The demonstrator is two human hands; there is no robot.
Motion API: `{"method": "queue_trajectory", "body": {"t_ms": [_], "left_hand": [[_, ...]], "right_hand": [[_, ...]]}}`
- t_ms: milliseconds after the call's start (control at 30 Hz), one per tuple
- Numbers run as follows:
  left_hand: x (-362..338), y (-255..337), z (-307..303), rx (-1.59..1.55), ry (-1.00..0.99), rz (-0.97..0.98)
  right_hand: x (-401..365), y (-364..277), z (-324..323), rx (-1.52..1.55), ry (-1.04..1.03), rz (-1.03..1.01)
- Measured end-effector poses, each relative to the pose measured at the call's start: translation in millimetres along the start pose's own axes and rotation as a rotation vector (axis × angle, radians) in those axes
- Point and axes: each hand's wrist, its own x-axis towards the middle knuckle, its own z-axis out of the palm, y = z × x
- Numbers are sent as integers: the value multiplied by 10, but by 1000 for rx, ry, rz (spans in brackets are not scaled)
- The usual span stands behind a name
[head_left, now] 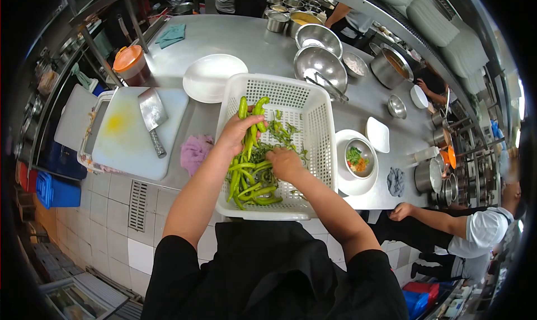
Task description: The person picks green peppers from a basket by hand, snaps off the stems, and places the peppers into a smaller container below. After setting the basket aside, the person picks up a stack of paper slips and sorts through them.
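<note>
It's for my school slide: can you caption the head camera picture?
Left hand holds a bunch of green peppers over a white basket while the right hand rests among the others.

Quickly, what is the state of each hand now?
Left hand: closed, holding long green chilli peppers.
Right hand: curled inside the white plastic basket; grip cannot be told.

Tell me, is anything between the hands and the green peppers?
Nothing visible. The left hand grips several green peppers, and the right hand rests on more of them inside the white basket.
</note>
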Motion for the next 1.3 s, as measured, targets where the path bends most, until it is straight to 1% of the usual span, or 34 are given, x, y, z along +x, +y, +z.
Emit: {"method": "queue_trajectory", "body": {"t_ms": [33,67,133,167,233,267,300,367,400,467,500,533,567,600,633,700,733,767,833,867,900,933,967,1033,1067,1100,1133,1167,1200,1233,1267,1300], "left_hand": [[-3,0,-3,12,-4,9],[-8,-2,-6,25,-8,17],[-4,-21,-14,44,15,30],[4,-33,-8,65,37,39],[2,-47,37,102,58,49],[-2,-53,62,140,84,59],[-4,-64,83,144,77,60],[-11,-95,115,227,103,55],[-15,-98,130,283,76,60],[-51,-169,193,321,62,50],[-69,-179,223,352,55,39],[-22,-240,183,323,-6,16],[18,-314,149,328,-8,17],[37,-369,153,272,-14,9],[36,-387,176,216,-20,1],[36,-411,186,225,-38,14],[36,-428,189,288,-20,49],[40,-440,188,351,-1,84],[31,-429,190,376,-24,97],[26,-420,184,402,-46,112],[24,-411,172,401,-45,112],[20,-399,154,425,-42,82],[11,-395,138,450,-39,49],[-56,-299,183,423,-49,33],[-90,-248,207,398,-59,18],[-106,-212,210,399,-56,20],[-120,-180,209,377,-93,-24],[-132,-155,209,354,-132,-70],[-136,-130,219,354,-132,-71],[-135,-110,233,362,-184,-83],[-134,-105,245,370,-235,-95],[-132,-123,249,370,-235,-96]], "right_hand": [[-4,89,-24,29,-54,90],[-29,191,-51,26,-54,88],[-111,402,-162,313,-144,232],[-159,484,-213,310,-141,235],[-265,616,-314,639,-133,344],[-300,682,-280,716,-58,320],[-316,667,-318,716,-49,324],[-336,616,-375,1160,11,480],[-349,569,-420,1163,21,482],[-354,436,-487,1483,122,408],[-318,358,-457,1486,128,406],[-264,261,-416,1442,201,426],[-217,168,-378,1397,274,447],[-203,63,-403,1177,362,439],[-196,-18,-478,1179,366,438],[-213,-147,-640,719,374,479],[-218,-186,-730,635,281,479],[-205,-194,-687,634,282,480],[-202,-215,-596,422,370,387],[-215,-203,-561,421,369,387],[-238,-201,-580,357,341,335],[-255,-195,-603,294,312,281],[-276,-185,-626,294,310,278],[-335,-128,-702,372,247,180],[-372,-52,-771,373,247,179],[-389,60,-866,605,172,112],[-377,145,-929,836,93,42],[-333,213,-921,837,91,41],[-288,262,-928,1138,140,148],[-268,299,-922,1437,190,260],[-246,300,-893,1549,273,257],[-228,318,-873,1549,274,257]]}}
